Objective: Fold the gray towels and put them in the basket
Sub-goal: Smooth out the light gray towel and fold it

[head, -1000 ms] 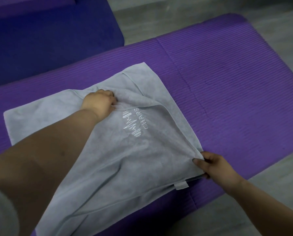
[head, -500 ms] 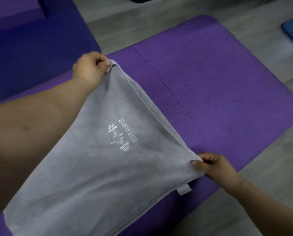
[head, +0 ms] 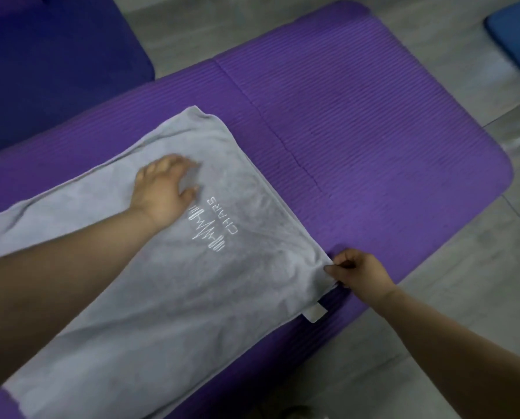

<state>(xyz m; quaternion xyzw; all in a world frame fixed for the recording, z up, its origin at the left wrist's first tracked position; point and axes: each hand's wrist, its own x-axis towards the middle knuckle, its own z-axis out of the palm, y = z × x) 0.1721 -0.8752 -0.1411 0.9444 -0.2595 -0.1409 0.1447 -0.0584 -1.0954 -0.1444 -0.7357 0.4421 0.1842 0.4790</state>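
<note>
The towel (head: pixel 150 267) across the lower left of the frame is plain light gray, with a white embroidered waveform logo and white lettering near its middle and a small white tag (head: pixel 314 313) at its lower right edge. The mat (head: pixel 358 122) under it is purple with fine ribbing. The floor (head: pixel 464 313) is mottled gray. A cushion (head: pixel 50 62) at upper left is dark blue.

Both forearms are bare to the frame edge; the left hand (head: pixel 162 189) and right hand (head: pixel 358 272) wear no gloves, rings or watch.
</note>
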